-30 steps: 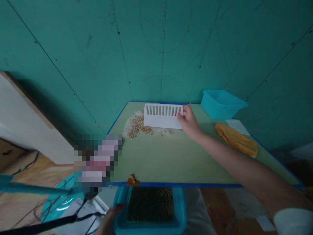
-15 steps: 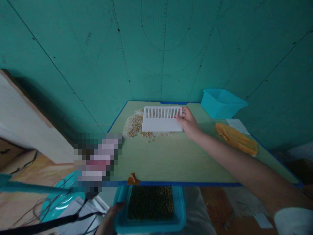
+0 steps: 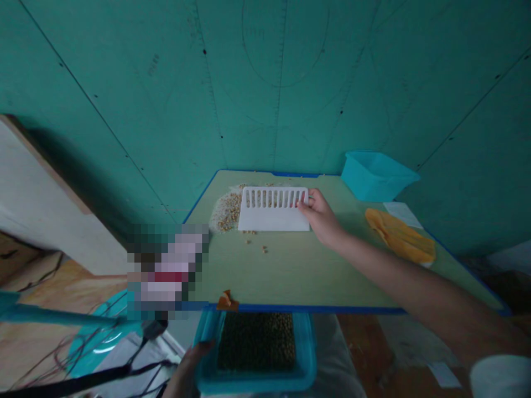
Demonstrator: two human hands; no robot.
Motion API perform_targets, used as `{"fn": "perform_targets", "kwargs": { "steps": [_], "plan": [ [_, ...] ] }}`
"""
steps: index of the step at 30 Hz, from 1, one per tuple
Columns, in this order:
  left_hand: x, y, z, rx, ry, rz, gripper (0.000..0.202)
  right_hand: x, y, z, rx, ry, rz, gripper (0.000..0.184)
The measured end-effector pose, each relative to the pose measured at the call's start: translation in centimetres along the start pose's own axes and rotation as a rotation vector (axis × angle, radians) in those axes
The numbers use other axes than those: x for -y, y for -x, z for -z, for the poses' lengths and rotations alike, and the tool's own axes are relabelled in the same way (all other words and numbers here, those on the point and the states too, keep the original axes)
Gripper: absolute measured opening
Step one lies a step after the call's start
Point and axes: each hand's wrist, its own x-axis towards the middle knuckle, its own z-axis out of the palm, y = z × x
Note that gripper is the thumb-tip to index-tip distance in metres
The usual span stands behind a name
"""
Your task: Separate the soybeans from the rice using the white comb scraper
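Observation:
My right hand grips the right end of a white plastic scraper plate with a row of slots along its top. The plate stands over a spread of yellowish beans and white grains on the table, hiding part of it. A few loose beans lie in front of its lower edge. Below the table's front edge, my left hand holds the left rim of a blue plastic tub. Inside that tub is a layer of dark green and tan beans. The left fingers are partly hidden and dim.
At the back right of the table stands a turquoise bin. A folded orange cloth lies before it, beside a white sheet. Brown tape sticks up at the front edge. A green wall rises behind.
My right hand has drawn the scraper plate slightly toward me. Several beans now lie farther forward on the table. My left hand and the tub stay nearly the same.

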Motion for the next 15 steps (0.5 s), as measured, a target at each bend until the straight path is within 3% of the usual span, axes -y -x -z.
{"fn": "perform_targets", "kwargs": {
  "steps": [4,15],
  "plan": [
    [-0.2,0.2,-0.5,0.019,-0.008,0.035,0.031,0.3,0.9,0.0,0.011,-0.013,-0.005,0.022],
    [-0.2,0.6,-1.1,0.030,-0.029,0.051,0.021,0.6,2.5,0.1,0.044,-0.018,-0.070,0.024]
  ]
}}
